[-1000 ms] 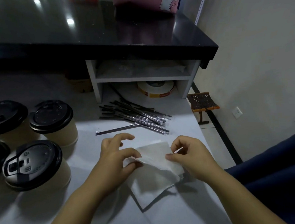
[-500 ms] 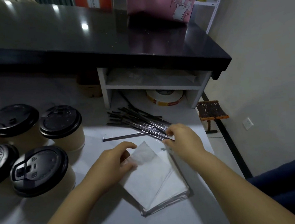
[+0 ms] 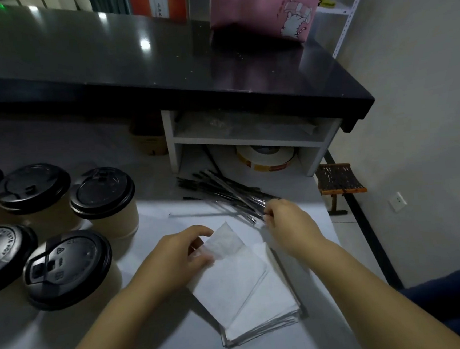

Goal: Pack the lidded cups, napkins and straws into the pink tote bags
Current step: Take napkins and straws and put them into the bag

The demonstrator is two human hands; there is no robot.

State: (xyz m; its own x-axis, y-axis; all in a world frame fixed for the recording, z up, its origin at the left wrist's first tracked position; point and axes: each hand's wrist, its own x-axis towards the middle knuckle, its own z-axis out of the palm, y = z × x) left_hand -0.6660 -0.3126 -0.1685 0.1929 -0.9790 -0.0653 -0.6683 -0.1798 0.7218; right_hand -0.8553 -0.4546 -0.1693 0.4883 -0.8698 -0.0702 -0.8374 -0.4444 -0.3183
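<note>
White paper nearest: napkins (image 3: 251, 306) stacked flat on the pale table (image 3: 153, 334), toward its right edge. Over the stack's far left corner, left hand (image 3: 175, 260), thumb and curled fingers pinching a single napkin (image 3: 226, 242) raised off the top sheet. Just beyond, right hand (image 3: 288, 222), fingertips closed on the near end of the wrapped straws (image 3: 224, 188), blurred there, the bundle fanned away toward the back. Off to the left, lidded cups (image 3: 106, 202), brown with black lids, upright and clustered, apart from both hands. Farthest, on the raised black table (image 3: 102, 60), pink tote bag (image 3: 264, 7) standing upright, well apart from everything below.
</note>
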